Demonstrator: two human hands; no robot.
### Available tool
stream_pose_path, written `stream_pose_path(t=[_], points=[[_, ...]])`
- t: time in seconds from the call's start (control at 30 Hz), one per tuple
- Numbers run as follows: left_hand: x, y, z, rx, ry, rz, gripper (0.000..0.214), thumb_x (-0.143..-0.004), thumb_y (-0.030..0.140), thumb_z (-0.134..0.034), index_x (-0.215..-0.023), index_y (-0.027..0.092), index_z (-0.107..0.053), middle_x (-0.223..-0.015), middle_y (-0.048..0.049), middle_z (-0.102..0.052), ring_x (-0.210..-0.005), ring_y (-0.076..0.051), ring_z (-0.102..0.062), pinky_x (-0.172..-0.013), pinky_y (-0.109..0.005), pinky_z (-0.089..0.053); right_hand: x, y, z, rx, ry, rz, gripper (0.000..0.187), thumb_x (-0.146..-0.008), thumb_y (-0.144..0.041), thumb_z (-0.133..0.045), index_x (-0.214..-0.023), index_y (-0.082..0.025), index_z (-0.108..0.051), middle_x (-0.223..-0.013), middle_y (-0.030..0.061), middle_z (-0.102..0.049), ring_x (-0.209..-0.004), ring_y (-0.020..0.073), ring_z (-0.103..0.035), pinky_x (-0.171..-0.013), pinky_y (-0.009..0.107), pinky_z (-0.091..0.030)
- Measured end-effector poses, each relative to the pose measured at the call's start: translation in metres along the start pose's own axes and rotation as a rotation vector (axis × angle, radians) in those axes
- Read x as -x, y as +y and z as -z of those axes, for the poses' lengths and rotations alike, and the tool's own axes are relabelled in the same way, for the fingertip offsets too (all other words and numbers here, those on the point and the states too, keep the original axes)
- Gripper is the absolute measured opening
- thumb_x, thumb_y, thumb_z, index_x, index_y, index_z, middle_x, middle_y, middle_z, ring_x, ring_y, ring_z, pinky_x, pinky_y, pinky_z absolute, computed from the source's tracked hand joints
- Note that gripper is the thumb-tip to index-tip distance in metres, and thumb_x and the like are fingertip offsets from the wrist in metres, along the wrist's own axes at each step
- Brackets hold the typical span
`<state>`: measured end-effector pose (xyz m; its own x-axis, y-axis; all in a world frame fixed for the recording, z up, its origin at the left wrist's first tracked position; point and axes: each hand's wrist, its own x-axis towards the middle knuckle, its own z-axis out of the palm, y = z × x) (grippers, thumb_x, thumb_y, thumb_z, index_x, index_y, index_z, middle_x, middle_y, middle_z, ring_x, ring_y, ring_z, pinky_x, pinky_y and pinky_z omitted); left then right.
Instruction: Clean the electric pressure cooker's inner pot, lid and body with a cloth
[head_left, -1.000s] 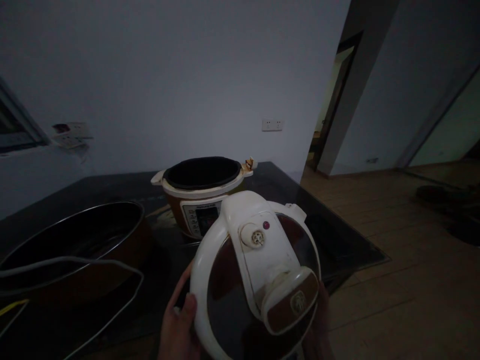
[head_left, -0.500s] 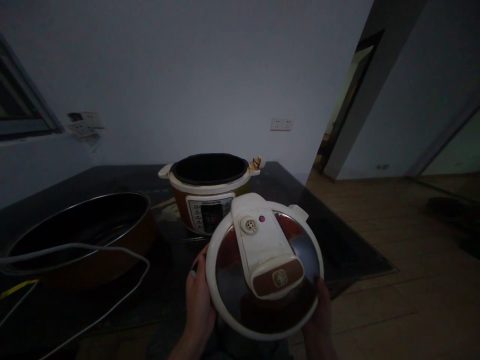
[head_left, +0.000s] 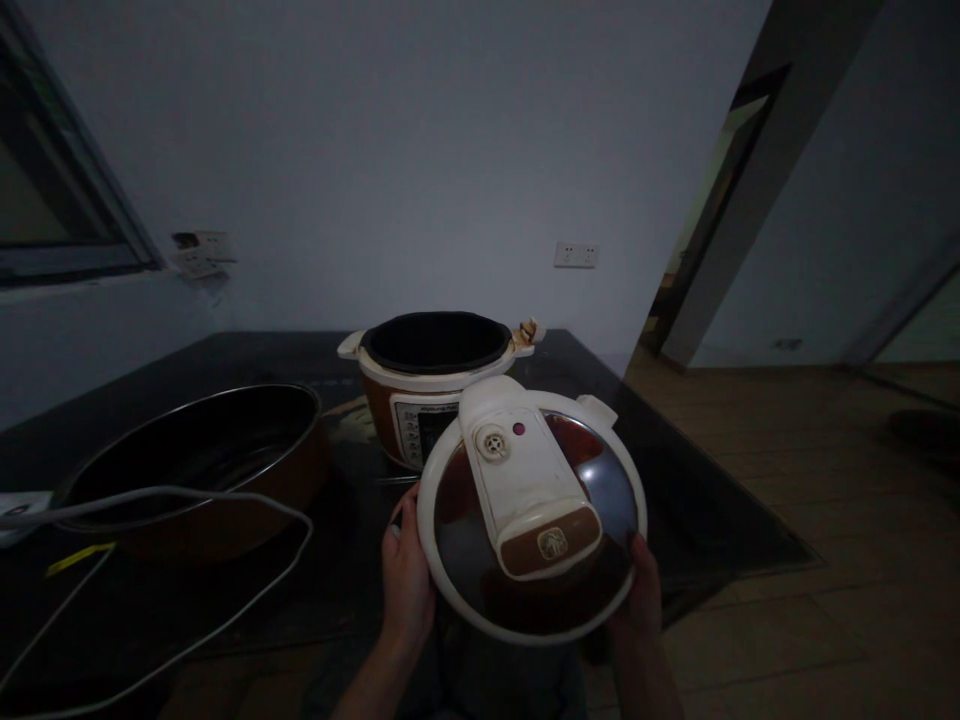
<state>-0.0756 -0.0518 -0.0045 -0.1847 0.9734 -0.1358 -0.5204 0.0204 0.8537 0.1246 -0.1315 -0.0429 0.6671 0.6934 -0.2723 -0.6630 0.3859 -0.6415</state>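
Between my two hands I hold a round pressure cooker lid (head_left: 525, 480), white-rimmed with a shiny brown top, a white bar and a brown handle. My left hand (head_left: 409, 570) grips its left rim, and my right hand (head_left: 637, 590) grips the lower right rim. The lid is tilted so that its top faces me. Behind it, on the dark table, stands the pressure cooker (head_left: 390, 400), lidless, with a dark inside and a white rim with side handles. The lid covers part of its control panel. Fingers under the lid are hidden.
A wide brown pan (head_left: 300, 460) with a dark inside stands on the dark table (head_left: 720, 530) at the left. A white cable (head_left: 247, 590) loops in front of it, near a yellow tag (head_left: 79, 560). A wall socket (head_left: 576, 255) sits behind, above the table.
The lid has risen slightly in view with both hands still on it, and its tilt differs a little. The surroundings have shifted right as my head view turned left.
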Motion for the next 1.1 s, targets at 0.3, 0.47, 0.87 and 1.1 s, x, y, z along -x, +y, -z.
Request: stream_pose_path(t=[0.3,0.47,0.87,1.1], points=[[-0.005,0.006,0.01,-0.05,-0.021,0.011,0.054,-0.077,0.06,-0.063,-0.111,0.019,-0.068,-0.11,-0.0096,-0.072,-0.108,-0.027,-0.064,-0.094,-0.039,-0.05,0.006,-0.003,-0.013,-0.017,-0.037,0.002,0.045,-0.062,-0.041,-0.075,-0.103,-0.023,-0.069,-0.08,0.002,-0.076,-0.079,0.0286,-0.072,-0.084,0.047,-0.054],[0.004,0.045,0.016,0.114,-0.01,-0.133,0.05,-0.087,0.057,-0.052,-0.131,0.033,-0.054,-0.134,-0.0031,-0.06,-0.125,-0.023,-0.054,-0.1,-0.034,-0.047,0.007,-0.003,-0.013,0.045,-0.04,0.018,0.048,-0.069,-0.044,-0.07,-0.114,-0.024,-0.067,-0.084,0.0015,-0.077,-0.078,0.0276,-0.072,-0.087,0.047,-0.053],[-0.002,0.038,-0.003,-0.813,-0.444,-0.952,0.068,-0.089,0.019,-0.055,-0.15,0.025,-0.025,-0.154,-0.0093,-0.035,-0.141,-0.02,-0.033,-0.116,-0.039,-0.027,0.001,-0.001,-0.008,0.067,-0.053,-0.032,0.037,-0.071,-0.047,-0.067,-0.099,-0.022,-0.071,-0.082,0.0032,-0.077,-0.076,0.0269,-0.072,-0.087,0.048,-0.052],[-0.015,0.057,-0.027,-0.839,-0.449,-0.916,0.048,-0.093,0.023,-0.044,-0.141,0.02,-0.044,-0.144,-0.0103,-0.05,-0.133,-0.021,-0.045,-0.113,-0.039,-0.033,0.003,-0.003,-0.012,0.024,0.0,-0.058,0.051,-0.071,-0.044,-0.068,-0.117,-0.021,-0.065,-0.08,0.0017,-0.076,-0.073,0.0256,-0.072,-0.086,0.047,-0.053]])
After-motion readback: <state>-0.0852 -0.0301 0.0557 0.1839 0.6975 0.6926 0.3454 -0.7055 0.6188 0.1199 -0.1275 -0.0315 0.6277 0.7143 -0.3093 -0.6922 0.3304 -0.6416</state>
